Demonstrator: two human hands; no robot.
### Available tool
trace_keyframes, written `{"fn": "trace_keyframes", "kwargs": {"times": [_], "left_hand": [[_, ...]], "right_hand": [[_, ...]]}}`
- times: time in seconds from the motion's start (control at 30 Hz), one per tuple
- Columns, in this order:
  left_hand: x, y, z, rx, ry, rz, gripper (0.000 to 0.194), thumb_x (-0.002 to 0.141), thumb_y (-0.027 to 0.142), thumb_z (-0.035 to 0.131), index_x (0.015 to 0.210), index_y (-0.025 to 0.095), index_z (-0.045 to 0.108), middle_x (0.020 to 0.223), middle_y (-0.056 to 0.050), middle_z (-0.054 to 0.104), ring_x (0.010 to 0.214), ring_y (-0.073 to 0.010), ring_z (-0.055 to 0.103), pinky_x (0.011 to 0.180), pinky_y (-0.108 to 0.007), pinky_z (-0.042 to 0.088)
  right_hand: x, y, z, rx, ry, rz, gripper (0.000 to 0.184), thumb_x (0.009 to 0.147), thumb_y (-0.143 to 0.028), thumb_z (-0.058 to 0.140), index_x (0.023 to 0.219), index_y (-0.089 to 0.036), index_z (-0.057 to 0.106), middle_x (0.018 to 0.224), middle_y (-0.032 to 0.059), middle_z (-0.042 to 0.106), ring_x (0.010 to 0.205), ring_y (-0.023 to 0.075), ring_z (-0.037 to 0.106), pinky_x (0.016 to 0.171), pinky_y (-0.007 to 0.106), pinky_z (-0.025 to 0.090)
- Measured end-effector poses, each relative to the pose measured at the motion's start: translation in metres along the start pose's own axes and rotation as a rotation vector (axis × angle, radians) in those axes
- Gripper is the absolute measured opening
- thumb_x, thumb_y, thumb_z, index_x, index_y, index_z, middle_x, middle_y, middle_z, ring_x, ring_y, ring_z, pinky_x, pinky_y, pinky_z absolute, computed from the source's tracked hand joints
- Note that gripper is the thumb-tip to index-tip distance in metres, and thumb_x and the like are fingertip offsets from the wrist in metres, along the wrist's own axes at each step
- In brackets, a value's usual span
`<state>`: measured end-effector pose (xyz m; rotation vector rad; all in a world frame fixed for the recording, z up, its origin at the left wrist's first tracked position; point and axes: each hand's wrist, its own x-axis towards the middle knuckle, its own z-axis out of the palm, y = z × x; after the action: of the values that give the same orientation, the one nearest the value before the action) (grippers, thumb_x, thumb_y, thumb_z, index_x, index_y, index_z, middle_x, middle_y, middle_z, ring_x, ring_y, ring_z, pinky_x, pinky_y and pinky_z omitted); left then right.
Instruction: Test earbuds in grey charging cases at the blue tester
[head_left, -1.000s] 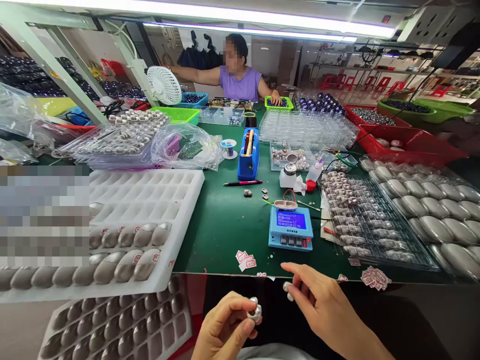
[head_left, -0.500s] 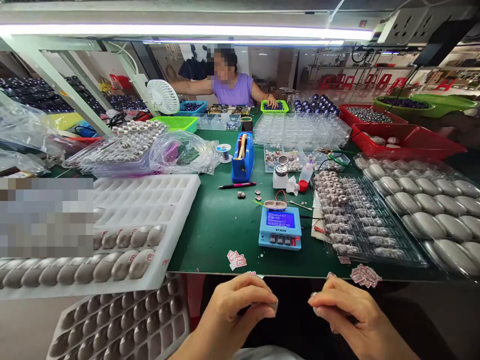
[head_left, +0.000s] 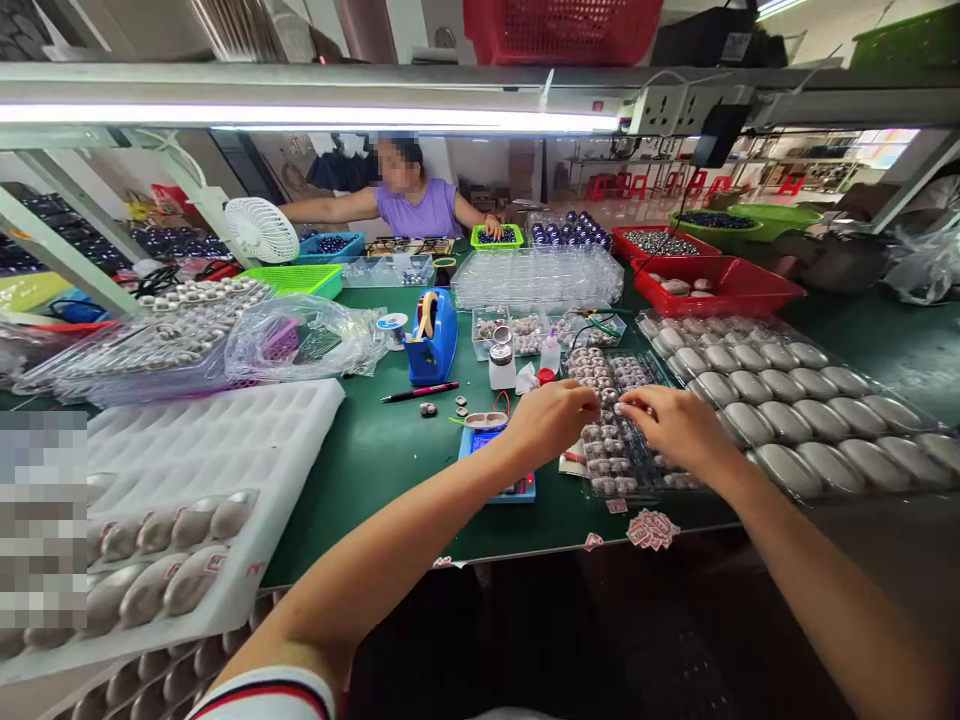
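Both hands are over the clear plastic tray [head_left: 609,465], which holds rows of small beige-grey earbud-like parts. My left hand [head_left: 559,415] is closed, its thumb and fingers pinched at the tray's middle; whatever they hold is hidden. Close beside it, my right hand [head_left: 671,425] pinches too, thumb against forefinger, and anything between the tips is too small to name. Under my left forearm sits a light-blue tester box [head_left: 528,487] with a lit screen, partly covered. On top of it rests an oval beige piece [head_left: 486,420].
Right of the hands lies a tray of large beige cases [head_left: 814,420]. A white tray [head_left: 300,430] with similar cases is at left. A blue tape dispenser [head_left: 435,340], a pen [head_left: 420,392] and a sticker pile [head_left: 652,530] lie between. Across the table sits a person [head_left: 420,208].
Both hands have moved from the table's front edge, forward and up over the tray of small parts, and drawn closer together. The camera view has tilted up and turned right.
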<state>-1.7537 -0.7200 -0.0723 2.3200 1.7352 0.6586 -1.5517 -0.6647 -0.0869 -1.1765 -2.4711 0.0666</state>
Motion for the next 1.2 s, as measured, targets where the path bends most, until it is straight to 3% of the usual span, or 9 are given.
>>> {"fn": "trace_keyframes", "kwargs": {"times": [0.1,0.27,0.5,0.7,0.83,0.93,1.03,1.1,1.2], "left_hand": [[0.022,-0.005,0.018,0.056,-0.027,-0.007,0.018,0.092,0.022,0.056,0.096,0.019,0.073,0.094,-0.006,0.07,0.082,-0.0184,0.064,0.062,-0.025,0.043],[0.028,-0.01,0.029,0.074,-0.043,-0.003,0.02,0.094,0.025,0.055,0.102,0.02,0.072,0.097,-0.006,0.069,0.084,-0.0181,0.064,0.063,-0.025,0.044],[-0.008,-0.003,-0.004,0.067,0.046,-0.043,0.023,0.092,0.023,0.06,0.114,0.022,0.067,0.113,-0.006,0.066,0.085,-0.0184,0.065,0.066,-0.026,0.046],[-0.097,-0.004,-0.048,-0.272,0.283,-0.095,0.02,0.092,0.021,0.061,0.11,0.021,0.068,0.104,-0.005,0.068,0.068,-0.0101,0.061,0.061,-0.021,0.047],[-0.173,-0.004,-0.051,-0.532,0.19,-0.177,0.019,0.091,0.022,0.061,0.109,0.019,0.068,0.094,-0.005,0.069,0.066,-0.0099,0.06,0.056,-0.018,0.046],[-0.236,-0.005,-0.031,-0.721,-0.062,-0.282,0.023,0.087,0.029,0.067,0.106,0.018,0.071,0.088,-0.006,0.071,0.067,-0.0115,0.062,0.056,-0.018,0.045],[-0.3,-0.014,0.005,-0.785,-0.207,-0.543,0.024,0.086,0.034,0.067,0.104,0.019,0.073,0.087,-0.004,0.073,0.069,-0.0131,0.066,0.056,-0.017,0.047],[-0.342,-0.026,0.03,-0.671,-0.164,-0.8,0.02,0.085,0.031,0.067,0.1,0.02,0.074,0.084,-0.001,0.074,0.066,-0.0123,0.066,0.056,-0.017,0.048],[-0.406,-0.049,0.055,-0.493,0.004,-1.12,0.016,0.083,0.018,0.066,0.097,0.018,0.074,0.089,-0.003,0.074,0.079,-0.0163,0.068,0.072,-0.022,0.052]], "right_hand": [[0.011,0.001,0.006,-0.042,-0.056,-0.014,0.021,0.099,-0.027,0.051,0.099,-0.019,0.07,0.095,0.0062,0.071,0.086,0.0197,0.066,0.069,0.026,0.042],[0.014,-0.001,0.011,-0.053,-0.108,-0.038,0.017,0.097,-0.025,0.054,0.1,-0.02,0.07,0.095,0.005,0.071,0.087,0.0195,0.066,0.07,0.026,0.041],[0.013,-0.002,0.01,-0.115,-0.094,-0.009,0.015,0.093,-0.025,0.063,0.107,-0.022,0.068,0.102,0.0041,0.07,0.084,0.021,0.066,0.067,0.028,0.043],[-0.025,-0.048,0.01,-0.142,0.074,-0.11,0.021,0.099,-0.032,0.052,0.113,-0.022,0.065,0.098,0.0038,0.067,0.073,0.0173,0.064,0.056,0.028,0.038],[-0.056,-0.105,0.035,-0.013,0.061,-0.388,0.034,0.106,-0.032,0.035,0.123,-0.02,0.061,0.092,0.0034,0.065,0.072,0.014,0.063,0.054,0.026,0.037],[-0.071,-0.13,0.054,-0.078,0.051,-0.446,0.036,0.106,-0.032,0.036,0.133,-0.018,0.055,0.088,0.0025,0.065,0.062,0.0124,0.061,0.048,0.027,0.033],[-0.078,-0.123,0.07,-0.193,0.117,-0.452,0.039,0.101,-0.035,0.048,0.139,-0.023,0.052,0.083,0.0011,0.067,0.051,0.0142,0.056,0.044,0.029,0.029],[-0.075,-0.103,0.085,-0.126,0.115,-0.511,0.043,0.099,-0.036,0.05,0.141,-0.025,0.05,0.083,0.0036,0.068,0.048,0.0157,0.054,0.042,0.029,0.029],[-0.058,-0.071,0.118,0.207,0.103,-0.607,0.051,0.098,-0.037,0.048,0.146,-0.021,0.042,0.074,0.0073,0.066,0.048,0.0195,0.055,0.046,0.029,0.037]]}}
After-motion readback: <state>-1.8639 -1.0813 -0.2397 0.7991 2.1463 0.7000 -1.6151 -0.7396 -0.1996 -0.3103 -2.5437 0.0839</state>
